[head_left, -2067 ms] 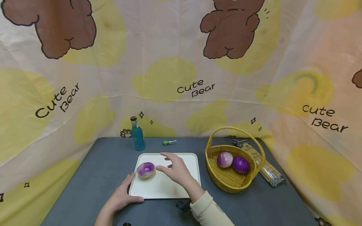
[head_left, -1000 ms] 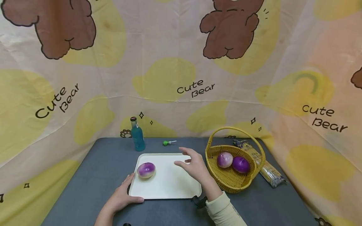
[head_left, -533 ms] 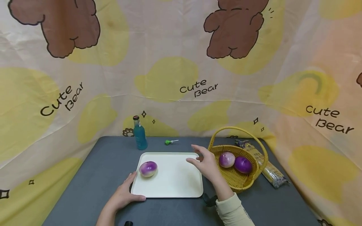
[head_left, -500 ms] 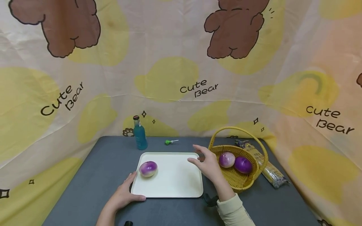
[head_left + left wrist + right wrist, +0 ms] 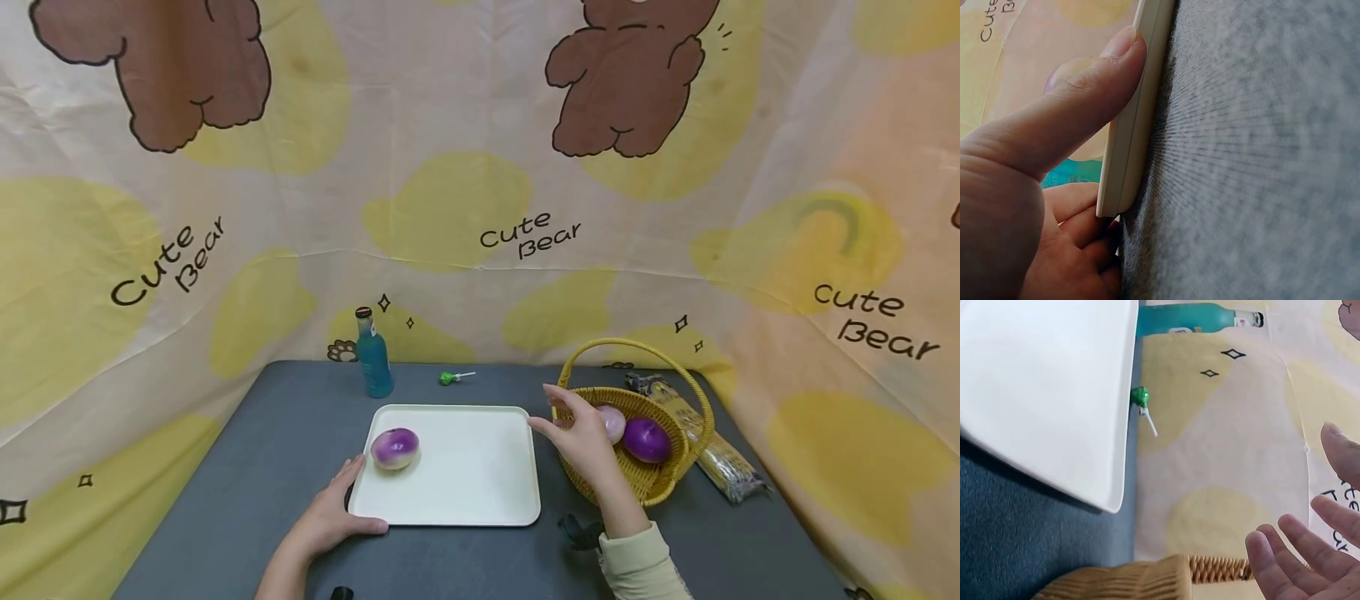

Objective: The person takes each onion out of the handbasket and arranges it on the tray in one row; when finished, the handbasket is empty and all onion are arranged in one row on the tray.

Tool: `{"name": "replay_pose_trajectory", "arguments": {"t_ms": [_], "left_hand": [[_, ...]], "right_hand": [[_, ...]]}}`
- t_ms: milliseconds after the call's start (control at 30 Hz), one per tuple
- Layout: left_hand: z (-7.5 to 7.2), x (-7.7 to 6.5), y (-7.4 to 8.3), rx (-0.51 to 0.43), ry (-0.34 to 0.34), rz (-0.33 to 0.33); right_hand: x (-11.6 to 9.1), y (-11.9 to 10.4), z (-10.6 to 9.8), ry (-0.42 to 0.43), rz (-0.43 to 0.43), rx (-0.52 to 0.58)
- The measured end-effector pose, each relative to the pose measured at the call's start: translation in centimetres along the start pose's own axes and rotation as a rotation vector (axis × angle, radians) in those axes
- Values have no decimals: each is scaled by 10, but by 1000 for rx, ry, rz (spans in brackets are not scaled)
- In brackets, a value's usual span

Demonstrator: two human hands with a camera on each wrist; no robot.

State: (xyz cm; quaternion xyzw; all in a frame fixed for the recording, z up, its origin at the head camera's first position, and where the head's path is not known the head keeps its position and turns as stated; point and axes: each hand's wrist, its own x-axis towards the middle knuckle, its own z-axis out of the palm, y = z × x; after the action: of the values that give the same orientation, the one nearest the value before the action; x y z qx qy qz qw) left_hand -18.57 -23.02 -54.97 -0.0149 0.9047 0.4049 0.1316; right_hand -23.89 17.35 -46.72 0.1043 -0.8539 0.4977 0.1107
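Note:
My left hand (image 5: 324,515) grips the front left corner of a white rectangular tray (image 5: 472,475). In the left wrist view its thumb (image 5: 1094,87) presses the tray's edge, and the fingers bend round the corner. A round purple-and-white vegetable, like a turnip or onion (image 5: 395,448), lies on the tray's left part. My right hand (image 5: 588,442) hovers at the left side of a yellow wicker basket (image 5: 660,492), thumb and fingers apart, holding nothing. Inside the basket are a pale purple vegetable (image 5: 613,423), partly hidden by that hand, and a deep purple one (image 5: 647,440).
A blue bottle (image 5: 374,358) stands behind the tray, left of a green lollipop (image 5: 447,378). Right of the basket lies a long plastic-wrapped packet (image 5: 720,458). A patterned cloth (image 5: 450,208) hangs behind the grey table (image 5: 240,467). A dark object (image 5: 341,592) shows at the front edge.
My right hand has moved right, from beside the vegetable on the tray, across the tray, to the basket's left side. My left hand stays at the tray's corner. The view has shifted slightly.

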Motion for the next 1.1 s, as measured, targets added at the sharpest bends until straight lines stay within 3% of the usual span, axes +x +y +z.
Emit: {"name": "replay_pose_trajectory", "arguments": {"t_ms": [1100], "left_hand": [[0, -1, 1, 4, 5, -6]], "right_hand": [[-11, 42, -54, 68, 203, -49]]}}
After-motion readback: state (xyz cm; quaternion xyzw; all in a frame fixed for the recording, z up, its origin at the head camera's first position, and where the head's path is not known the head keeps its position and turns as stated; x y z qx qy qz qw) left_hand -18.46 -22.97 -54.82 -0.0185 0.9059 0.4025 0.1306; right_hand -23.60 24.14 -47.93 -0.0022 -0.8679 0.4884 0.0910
